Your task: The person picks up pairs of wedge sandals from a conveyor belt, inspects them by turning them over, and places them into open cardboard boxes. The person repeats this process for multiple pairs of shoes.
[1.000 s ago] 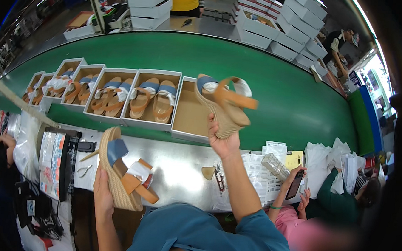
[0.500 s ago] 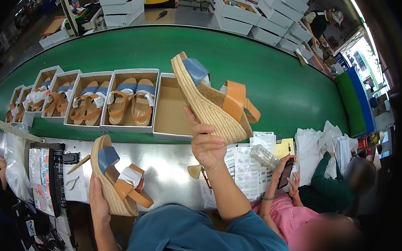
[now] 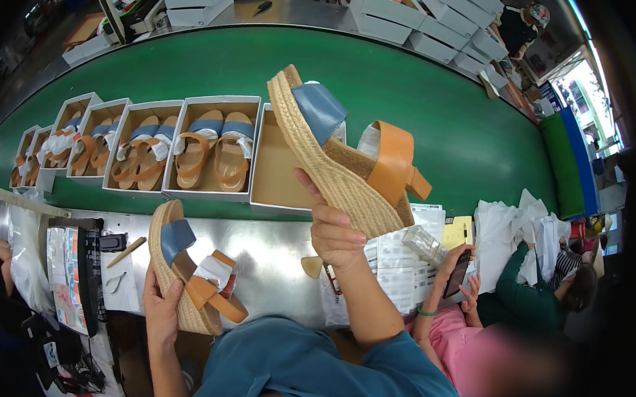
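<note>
In my right hand [image 3: 339,236] is a wedge sandal [image 3: 348,178] with a woven rope sole, a blue toe band and a tan ankle strap. It is held up by the sole, tilted, in front of the near side of an open box [image 3: 278,189] whose visible inside is bare cardboard. My left hand [image 3: 161,309] grips the matching sandal [image 3: 196,293] by its sole, lower down over the metal table [image 3: 277,269]. White paper is tucked under that one's ankle strap.
Several boxes with pairs of sandals [image 3: 215,148] stand in a row on the green surface [image 3: 412,80]. Papers [image 3: 400,276] and a clear bottle [image 3: 424,245] lie to the right, beside a person in pink holding a phone [image 3: 455,274]. Pliers [image 3: 116,282] lie on the left.
The right sandal has turned slightly, showing more of its blue band, and shifted a little right. The left sandal has risen slightly, and my left thumb now presses against its sole.
</note>
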{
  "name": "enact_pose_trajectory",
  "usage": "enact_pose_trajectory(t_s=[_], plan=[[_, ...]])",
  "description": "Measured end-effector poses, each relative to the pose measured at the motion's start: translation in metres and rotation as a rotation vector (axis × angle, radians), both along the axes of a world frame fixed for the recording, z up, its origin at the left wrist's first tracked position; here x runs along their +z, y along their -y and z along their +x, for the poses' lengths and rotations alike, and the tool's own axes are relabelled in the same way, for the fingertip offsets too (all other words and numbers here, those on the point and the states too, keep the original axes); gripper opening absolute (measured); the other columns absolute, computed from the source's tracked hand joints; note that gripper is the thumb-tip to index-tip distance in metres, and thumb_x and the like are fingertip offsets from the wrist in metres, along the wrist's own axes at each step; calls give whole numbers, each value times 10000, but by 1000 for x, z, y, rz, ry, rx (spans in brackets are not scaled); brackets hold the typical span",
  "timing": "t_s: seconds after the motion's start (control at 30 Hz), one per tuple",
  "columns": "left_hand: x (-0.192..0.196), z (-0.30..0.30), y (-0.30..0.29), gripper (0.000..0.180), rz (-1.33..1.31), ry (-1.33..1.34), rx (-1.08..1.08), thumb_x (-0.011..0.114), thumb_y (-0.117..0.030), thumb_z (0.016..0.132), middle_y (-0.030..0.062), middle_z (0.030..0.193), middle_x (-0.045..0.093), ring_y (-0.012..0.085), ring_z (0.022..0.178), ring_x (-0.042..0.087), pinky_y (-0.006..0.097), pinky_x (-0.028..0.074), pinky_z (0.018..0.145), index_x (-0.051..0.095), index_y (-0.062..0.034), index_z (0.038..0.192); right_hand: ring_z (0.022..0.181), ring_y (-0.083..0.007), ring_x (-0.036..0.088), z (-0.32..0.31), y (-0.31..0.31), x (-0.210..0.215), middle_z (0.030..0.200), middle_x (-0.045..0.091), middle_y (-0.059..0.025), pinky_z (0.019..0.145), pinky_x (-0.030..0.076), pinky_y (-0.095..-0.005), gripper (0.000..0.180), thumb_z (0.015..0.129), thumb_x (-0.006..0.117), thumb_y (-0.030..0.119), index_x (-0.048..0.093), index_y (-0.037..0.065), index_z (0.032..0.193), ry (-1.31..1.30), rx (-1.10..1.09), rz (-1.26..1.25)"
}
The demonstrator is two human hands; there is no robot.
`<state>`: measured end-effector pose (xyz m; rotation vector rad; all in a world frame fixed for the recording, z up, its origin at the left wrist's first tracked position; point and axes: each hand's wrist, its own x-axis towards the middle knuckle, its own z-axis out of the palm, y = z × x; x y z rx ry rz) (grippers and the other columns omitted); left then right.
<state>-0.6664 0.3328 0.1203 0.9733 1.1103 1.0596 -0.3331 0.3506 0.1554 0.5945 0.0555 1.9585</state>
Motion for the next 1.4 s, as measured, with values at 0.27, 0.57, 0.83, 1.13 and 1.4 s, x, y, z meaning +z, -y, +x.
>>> enact_pose_trajectory(t_s=[0.27, 0.57, 0.83, 1.13, 1.4], plan=[[10, 8, -4, 512, -8, 89, 11, 562, -131, 974, 105, 1322, 529, 165, 1166, 540, 314, 430, 1007, 372, 4, 1431, 545, -212, 568, 7, 7, -10, 896, 527, -219, 394, 485, -253, 641, 1005, 412, 321, 143, 42, 1516, 208, -106, -107], [14, 13, -3, 379, -205, 1616, -436, 522, -267, 966, 171, 989, 571, 202, 593, 594, 270, 495, 476, 520, 93, 1086, 833, -179, 642, 108, -56, -96, 1085, 631, -67, 547, 524, -308, 473, 1029, 344, 426, 499, 62, 1287, 2015, -660, -583], [24, 9, -5, 596, -278, 1777, -359, 412, -233, 1017, 231, 1079, 602, 217, 575, 612, 265, 491, 428, 143, -81, 1527, 1305, -463, 411, 125, -99, -138, 1421, 412, -310, 1096, 327, -446, 546, 1020, 339, 326, 292, 49, 1488, 3001, -616, -344], [30, 13, -8, 604, -357, 1782, -422, 445, -268, 1009, 244, 1081, 619, 230, 569, 619, 265, 493, 437, 186, -54, 1511, 1326, -435, 372, 64, -83, -101, 1429, 395, -293, 1107, 300, -446, 563, 933, 469, 38, 290, -52, 1459, 2939, -1630, 255], [43, 5, -7, 524, 131, 448, -308, 476, -344, 1004, 191, 1132, 629, 159, 680, 617, 267, 509, 583, 418, -7, 1402, 1269, -271, 479, -63, -16, 22, 1428, 428, -187, 998, 444, -382, 546, 1050, 352, 331, 283, 16, 1491, 1851, -966, 184]])
